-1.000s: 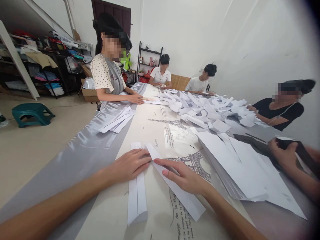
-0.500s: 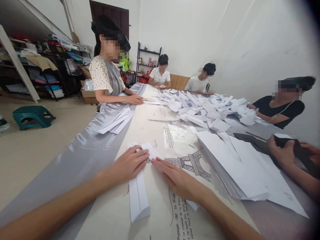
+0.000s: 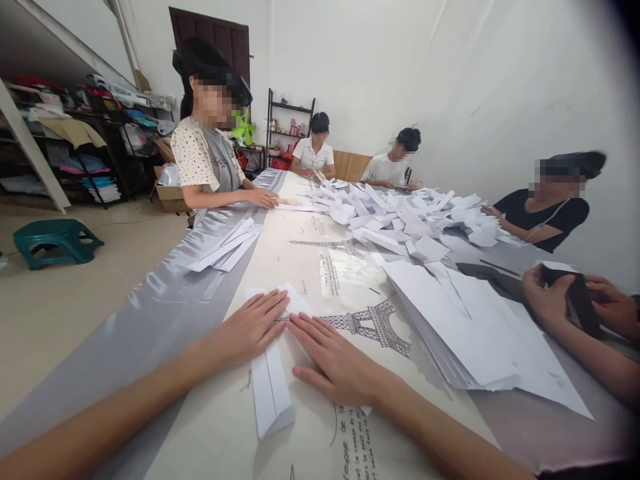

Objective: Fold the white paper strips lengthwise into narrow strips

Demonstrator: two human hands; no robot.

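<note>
My left hand [image 3: 250, 327] lies flat with its fingers stretched out, pressing on a folded white paper strip [image 3: 271, 393] on the table. Close beside it, my right hand [image 3: 333, 353] rests with fingers spread on another part of white paper [image 3: 295, 298]; the fingertips of both hands nearly meet. Part of the paper is hidden beneath my hands. Below them the strip shows a lengthwise crease and a folded lower end. The table cover [image 3: 305, 260] carries printed towers and handwriting.
A stack of white sheets [image 3: 465, 327] lies at right, with a large heap of folded papers [image 3: 400, 217] beyond. Folded strips [image 3: 227, 247] lie at left. Several people sit or stand round the table; another person's hands [image 3: 555, 293] hold something dark at far right.
The view has shifted slightly. The fingers of my right hand have spread, its thumb now apart from the others, and my left hand lies flatter over the paper.
</note>
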